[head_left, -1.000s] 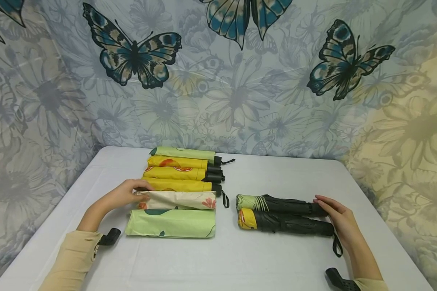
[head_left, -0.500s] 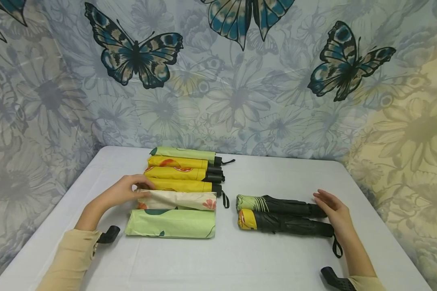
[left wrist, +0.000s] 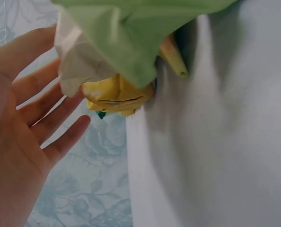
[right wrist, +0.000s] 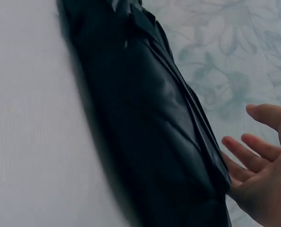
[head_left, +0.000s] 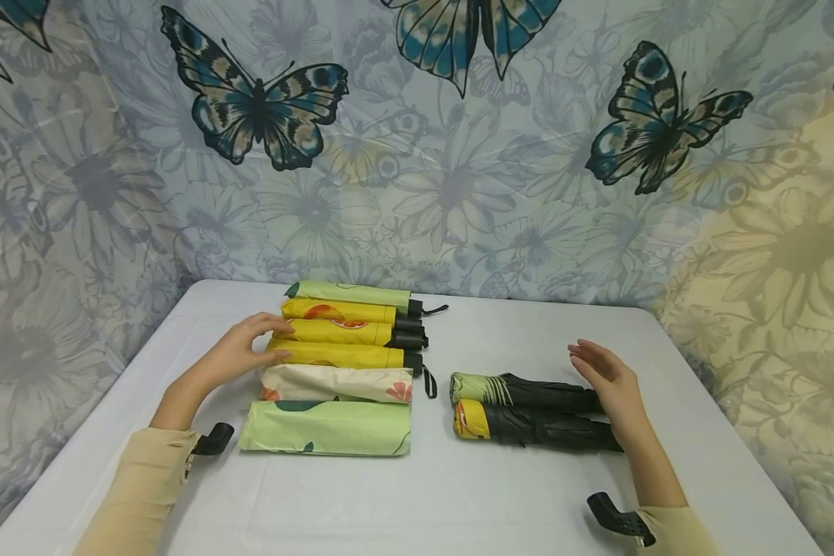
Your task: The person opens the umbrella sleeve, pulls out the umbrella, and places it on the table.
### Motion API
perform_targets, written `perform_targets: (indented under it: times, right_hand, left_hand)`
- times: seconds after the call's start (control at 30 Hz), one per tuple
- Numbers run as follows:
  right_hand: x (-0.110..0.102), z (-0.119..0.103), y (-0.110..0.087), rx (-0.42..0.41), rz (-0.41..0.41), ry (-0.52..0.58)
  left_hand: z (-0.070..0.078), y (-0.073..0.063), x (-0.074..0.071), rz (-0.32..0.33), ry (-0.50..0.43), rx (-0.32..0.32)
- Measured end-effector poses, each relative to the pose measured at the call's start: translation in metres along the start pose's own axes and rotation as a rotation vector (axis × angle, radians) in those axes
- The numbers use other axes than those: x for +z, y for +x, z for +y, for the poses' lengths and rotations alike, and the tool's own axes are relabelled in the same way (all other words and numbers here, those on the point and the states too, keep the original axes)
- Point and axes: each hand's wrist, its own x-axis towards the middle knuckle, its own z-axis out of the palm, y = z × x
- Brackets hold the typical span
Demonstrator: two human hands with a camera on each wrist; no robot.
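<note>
My left hand [head_left: 239, 347] is at the left ends of a row of folded umbrellas, fingers spread and thumb apart. Its fingertips reach the near yellow umbrella [head_left: 347, 355] and the middle yellow umbrella [head_left: 344, 333]. Nearer lie a cream floral umbrella [head_left: 340, 383] and a light green umbrella [head_left: 333, 429]. In the left wrist view, the fingers extend beside the cream umbrella [left wrist: 79, 56] and a yellow umbrella's end [left wrist: 117, 97]. My right hand [head_left: 611, 386] hovers with loose fingers over the right ends of a black umbrella with a green tip [head_left: 549, 393] and one with a yellow tip [head_left: 549, 427], partly covering them.
Farther back in the row lie another yellow umbrella [head_left: 340, 310] and a light green umbrella [head_left: 350, 293], with black handles facing right. All rest on a white-covered table [head_left: 459, 502]. A butterfly-printed cloth [head_left: 459, 193] hangs behind its back edge.
My left hand has moved from the cream umbrella's end back to the yellow ones. My right hand has lifted and shifted left across the black umbrellas. The umbrellas stay about where they were.
</note>
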Motion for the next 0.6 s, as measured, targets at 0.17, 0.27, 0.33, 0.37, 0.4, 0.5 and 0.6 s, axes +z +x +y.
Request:
perform_targets:
  times: [0.17, 0.27, 0.33, 0.37, 0.4, 0.5, 0.6]
  right_hand:
    - [0.019, -0.008, 0.006, 0.011, -0.044, 0.010]
    - [0.028, -0.014, 0.008, 0.013, -0.061, 0.024]
    - [0.034, -0.018, 0.010, 0.013, -0.077, 0.039]
    - [0.038, -0.020, 0.012, 0.014, -0.088, 0.045]
    - [0.041, -0.022, 0.013, 0.014, -0.101, 0.051]
    - [0.053, -0.028, 0.016, 0.019, -0.142, 0.067]
    - [0.065, -0.034, 0.019, 0.026, -0.171, 0.074]
  left_hand:
    - [-0.004, 0.001, 0.002, -0.009, -0.008, -0.013]
    - [-0.006, 0.001, 0.004, -0.002, -0.013, 0.000]
    - [-0.007, 0.001, 0.005, -0.001, -0.014, 0.010]
    - [-0.008, 0.001, 0.005, -0.001, -0.013, 0.014]
    - [-0.008, 0.001, 0.006, -0.001, -0.012, 0.018]
    - [-0.010, 0.001, 0.007, -0.009, -0.005, 0.020]
    - [-0.011, 0.001, 0.007, -0.015, 0.002, 0.009]
